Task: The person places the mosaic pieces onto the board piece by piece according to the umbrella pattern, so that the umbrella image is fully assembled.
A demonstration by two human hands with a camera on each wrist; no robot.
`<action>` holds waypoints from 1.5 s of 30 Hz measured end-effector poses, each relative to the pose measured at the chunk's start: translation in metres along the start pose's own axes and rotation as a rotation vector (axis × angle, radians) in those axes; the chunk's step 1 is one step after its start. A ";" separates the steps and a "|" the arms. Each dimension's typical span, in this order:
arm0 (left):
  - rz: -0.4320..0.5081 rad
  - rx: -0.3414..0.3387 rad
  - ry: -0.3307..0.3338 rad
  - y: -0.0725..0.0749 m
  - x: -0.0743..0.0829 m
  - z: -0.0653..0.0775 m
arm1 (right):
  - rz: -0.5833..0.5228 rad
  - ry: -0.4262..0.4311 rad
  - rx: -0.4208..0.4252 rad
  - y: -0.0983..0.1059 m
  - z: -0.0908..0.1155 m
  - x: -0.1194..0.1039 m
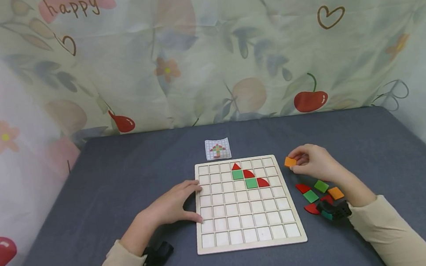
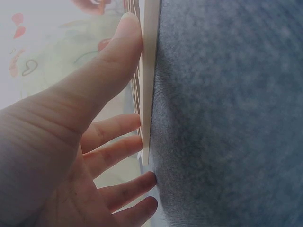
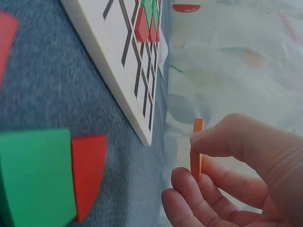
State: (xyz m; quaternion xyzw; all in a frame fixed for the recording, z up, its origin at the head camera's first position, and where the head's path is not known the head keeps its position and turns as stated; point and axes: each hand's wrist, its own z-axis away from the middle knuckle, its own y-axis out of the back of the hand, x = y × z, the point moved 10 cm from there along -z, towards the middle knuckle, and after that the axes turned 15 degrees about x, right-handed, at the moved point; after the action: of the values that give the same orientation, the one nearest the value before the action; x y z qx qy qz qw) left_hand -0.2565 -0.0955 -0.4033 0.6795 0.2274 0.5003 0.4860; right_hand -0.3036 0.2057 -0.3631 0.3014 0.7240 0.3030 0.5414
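Observation:
A pale wooden grid board [image 1: 246,220] lies flat on the dark cloth. In its upper rows sit a red triangle [image 1: 235,166], two green squares [image 1: 237,174] and two red quarter-round pieces [image 1: 263,182]. My left hand [image 1: 172,205] rests on the board's left edge, fingers spread and fairly straight; in the left wrist view its thumb [image 2: 124,40] touches the rim. Beyond the board's upper right side, my right hand [image 1: 314,161] pinches an orange square tile [image 1: 290,161] between thumb and fingers. The right wrist view shows that tile [image 3: 197,149] edge-on.
A small printed pattern card [image 1: 217,149] lies behind the board. Right of the board are loose red, green and orange pieces, among them an orange square [image 1: 336,193] and a green square [image 1: 311,196]. The right wrist's black strap device [image 1: 338,210] partly covers some.

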 end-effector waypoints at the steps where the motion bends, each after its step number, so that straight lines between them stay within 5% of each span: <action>1: 0.001 0.000 0.000 0.000 0.000 0.000 | 0.003 0.002 0.000 -0.001 0.000 -0.002; 45: 0.003 -0.010 -0.005 0.000 0.000 0.000 | -0.045 0.146 -0.144 -0.060 0.000 -0.060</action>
State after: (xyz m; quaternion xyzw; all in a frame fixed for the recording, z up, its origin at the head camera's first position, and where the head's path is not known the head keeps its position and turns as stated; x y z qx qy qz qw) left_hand -0.2568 -0.0956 -0.4038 0.6789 0.2226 0.5004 0.4890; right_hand -0.2961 0.1214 -0.3732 0.2226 0.7445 0.3631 0.5141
